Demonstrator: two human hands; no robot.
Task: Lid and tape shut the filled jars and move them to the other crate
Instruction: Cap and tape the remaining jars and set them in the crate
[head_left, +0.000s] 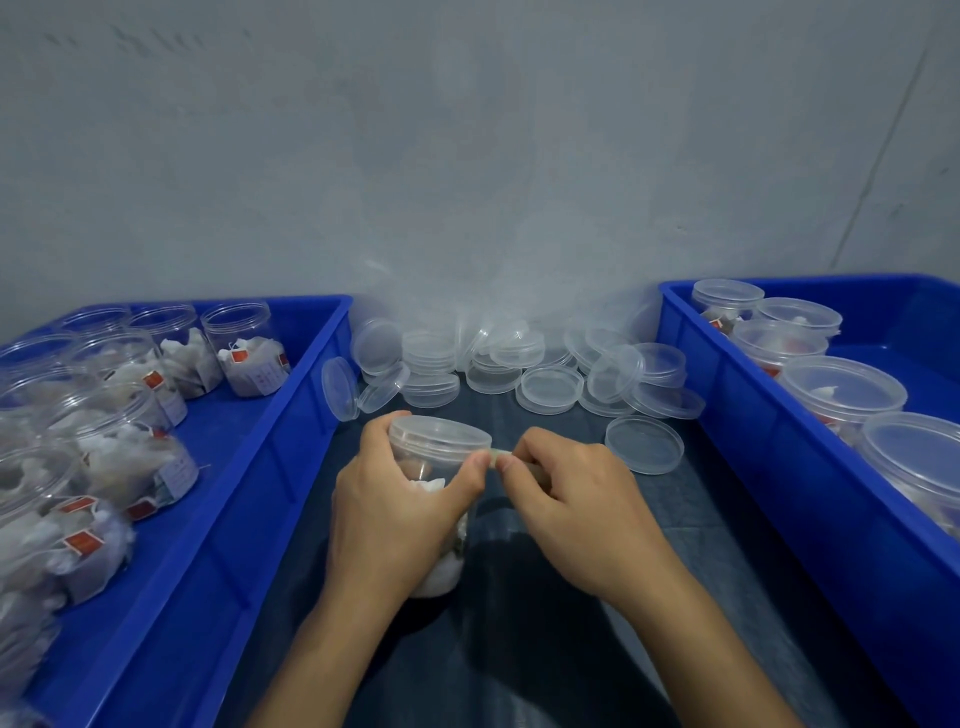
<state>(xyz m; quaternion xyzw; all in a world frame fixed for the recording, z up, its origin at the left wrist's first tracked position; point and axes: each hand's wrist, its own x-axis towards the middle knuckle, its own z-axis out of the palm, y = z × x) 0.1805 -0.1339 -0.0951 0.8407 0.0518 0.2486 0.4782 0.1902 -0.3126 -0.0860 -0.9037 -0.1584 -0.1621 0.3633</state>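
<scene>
A clear plastic jar (436, 452) with a clear lid on top stands on the dark table between two blue crates. My left hand (395, 499) grips its side, thumb pressed near the lid's rim. My right hand (566, 499) pinches a short strip of clear tape (500, 457) that runs to the lid's edge. White tea bags show inside the jar below my fingers. The left crate (291, 441) holds several open filled jars (244, 353). The right crate (737, 415) holds several lidded jars (841, 395).
A heap of loose clear lids (550, 387) lies at the back of the table against a clear plastic bag (467, 249) and the grey wall. One single lid (644, 444) lies near my right hand. Dark cloth covers the table between the crates.
</scene>
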